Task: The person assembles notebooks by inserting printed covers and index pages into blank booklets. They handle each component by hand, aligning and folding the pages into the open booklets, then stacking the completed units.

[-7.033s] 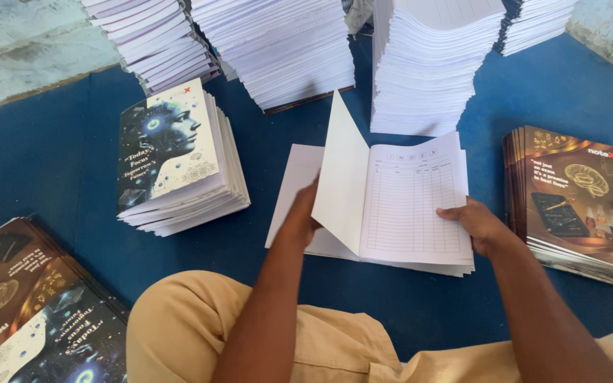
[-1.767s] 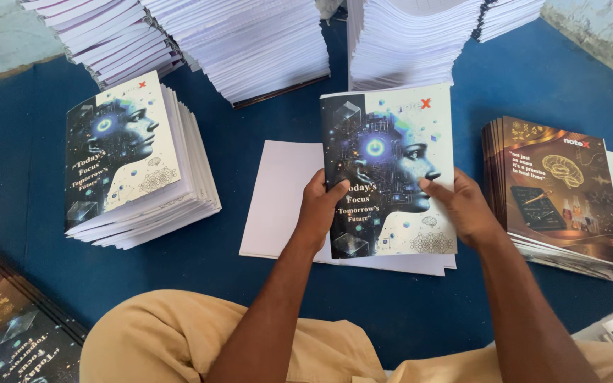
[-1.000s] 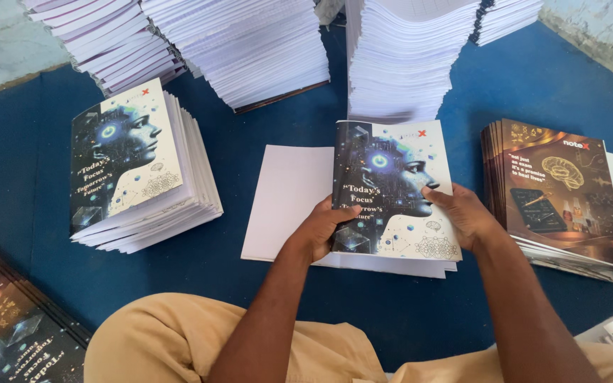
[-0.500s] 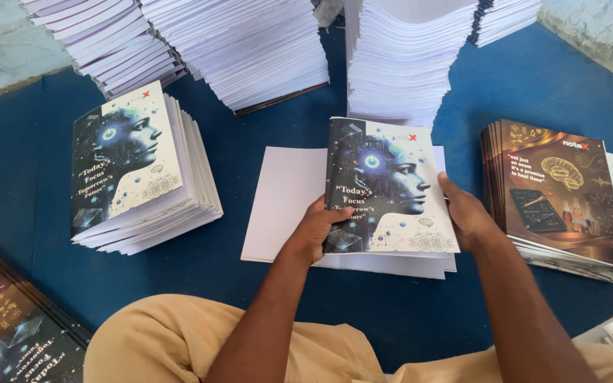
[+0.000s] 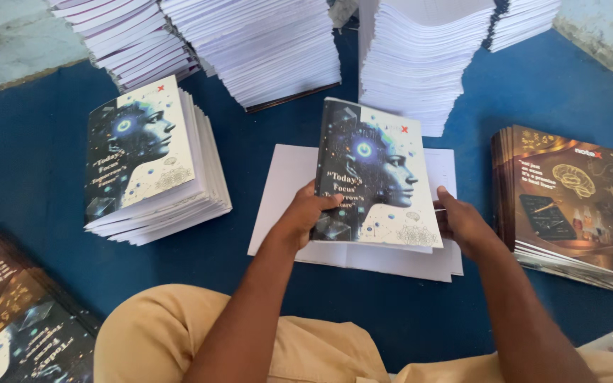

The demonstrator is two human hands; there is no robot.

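Notebook (image 5: 376, 181), face cover: lifted and tilted leftward since half-second ago, off white sheets (image 5: 285, 184). Left hand (image 5: 305, 215), right hand (image 5: 462, 223): fingers clamped on lower edges. Matching stack (image 5: 147, 163) left.

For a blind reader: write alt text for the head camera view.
Both hands, left hand and right hand, hold a notebook with a dark face-profile cover above loose white sheets on a blue floor covering. Stacks of matching notebooks, brown-covered notebooks and white page bundles surround them.
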